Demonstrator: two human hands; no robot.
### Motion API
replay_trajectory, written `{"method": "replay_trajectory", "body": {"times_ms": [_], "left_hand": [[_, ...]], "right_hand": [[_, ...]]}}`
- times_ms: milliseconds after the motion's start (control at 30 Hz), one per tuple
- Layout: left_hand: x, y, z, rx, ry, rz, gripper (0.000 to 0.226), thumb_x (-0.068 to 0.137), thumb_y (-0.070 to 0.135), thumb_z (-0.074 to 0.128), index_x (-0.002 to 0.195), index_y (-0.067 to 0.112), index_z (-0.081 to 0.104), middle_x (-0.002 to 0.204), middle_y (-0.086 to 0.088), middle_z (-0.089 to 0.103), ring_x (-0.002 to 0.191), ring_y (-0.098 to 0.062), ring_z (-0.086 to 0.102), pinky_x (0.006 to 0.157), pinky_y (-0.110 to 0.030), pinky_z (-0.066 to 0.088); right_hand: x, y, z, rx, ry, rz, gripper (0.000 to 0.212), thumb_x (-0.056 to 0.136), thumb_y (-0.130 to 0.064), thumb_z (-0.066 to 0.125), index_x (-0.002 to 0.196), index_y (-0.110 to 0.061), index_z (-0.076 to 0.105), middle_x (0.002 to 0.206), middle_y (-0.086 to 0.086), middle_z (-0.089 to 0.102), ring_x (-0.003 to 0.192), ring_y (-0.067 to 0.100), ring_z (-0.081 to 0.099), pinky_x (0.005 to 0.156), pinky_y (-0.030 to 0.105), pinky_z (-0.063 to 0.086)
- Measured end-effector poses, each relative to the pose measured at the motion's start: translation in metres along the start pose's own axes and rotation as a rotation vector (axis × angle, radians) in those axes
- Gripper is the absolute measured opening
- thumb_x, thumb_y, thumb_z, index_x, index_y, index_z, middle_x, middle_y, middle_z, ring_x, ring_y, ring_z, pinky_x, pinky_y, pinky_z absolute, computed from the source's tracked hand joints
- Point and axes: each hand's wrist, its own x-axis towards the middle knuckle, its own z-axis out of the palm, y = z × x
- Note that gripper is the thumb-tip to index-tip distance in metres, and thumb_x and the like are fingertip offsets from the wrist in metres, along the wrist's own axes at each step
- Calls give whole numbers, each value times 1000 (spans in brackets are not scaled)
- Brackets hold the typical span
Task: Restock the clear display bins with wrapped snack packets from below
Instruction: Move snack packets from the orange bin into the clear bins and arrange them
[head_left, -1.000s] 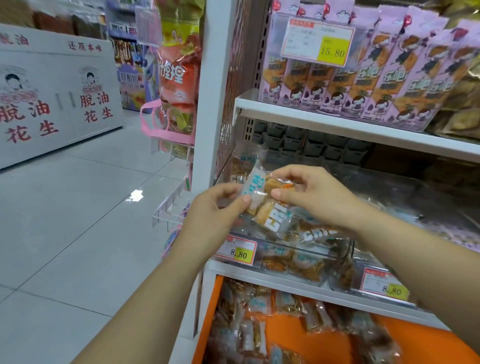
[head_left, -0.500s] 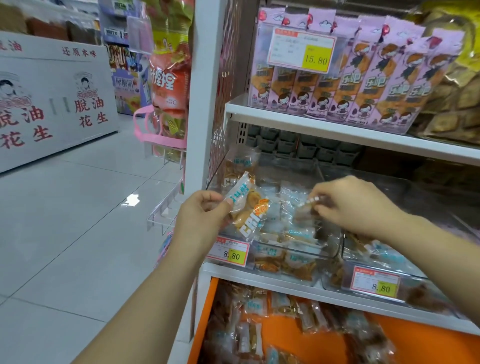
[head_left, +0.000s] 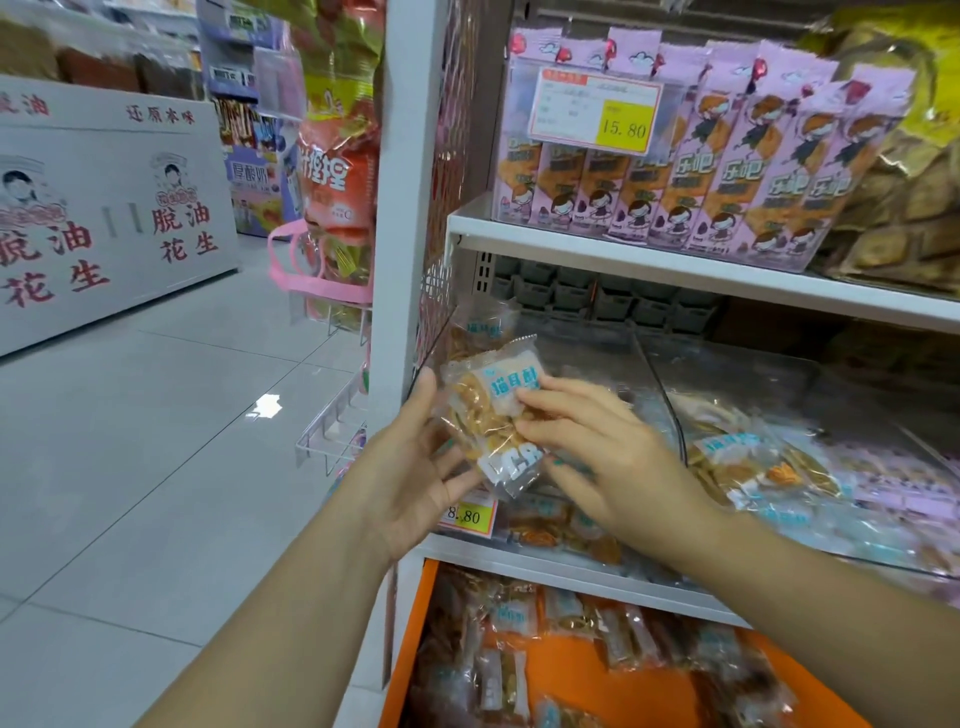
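A white upper shelf (head_left: 675, 265) carries a row of upright pink snack packs (head_left: 727, 171), with yellowish bags (head_left: 893, 208) just beside them on the right. The white shelf below (head_left: 545, 566) carries clear bins (head_left: 727, 374) side by side, with wrapped packets (head_left: 753, 467) inside and a yellow price tag (head_left: 467, 514) in front. Beneath it, an orange tray (head_left: 415, 623) holds more loose packets (head_left: 519, 649).

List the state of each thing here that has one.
Left hand: holds clear wrapped snack packets.
Right hand: touches packets; grip unclear.
Left clear plastic bin: partly filled.
Right clear plastic bin: partly filled.
Orange lower tray: stocked with packets.
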Motion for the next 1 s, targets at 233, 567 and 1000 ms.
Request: {"method": "replay_trajectory", "body": {"times_ms": [233,567,1000], "left_hand": [[-2,-1,-4,401,133,283,56,78,12,72,127,24,49,117,-6,66,101,-20,67,83,-35,55],[-11,9,-8,690,-107,319,69,67,29,73,130,32,46,116,2,66,101,-9,67,78,-27,57],[9,18,-33,1350,340,529,24,89,14,63,111,24,67,95,15,64,88,-1,58,84,-19,46]], "right_hand": [[1,-16,-6,186,-140,130,41,88,-44,53,124,-25,61,141,-10,45,131,5,38,110,25,32],[26,-10,-13,987,-313,817,62,76,-10,75,129,-26,46,115,0,66,96,11,68,88,30,55],[91,54,61,627,95,1007,57,81,-13,73,131,-8,45,112,2,56,97,12,54,81,22,44]]}}
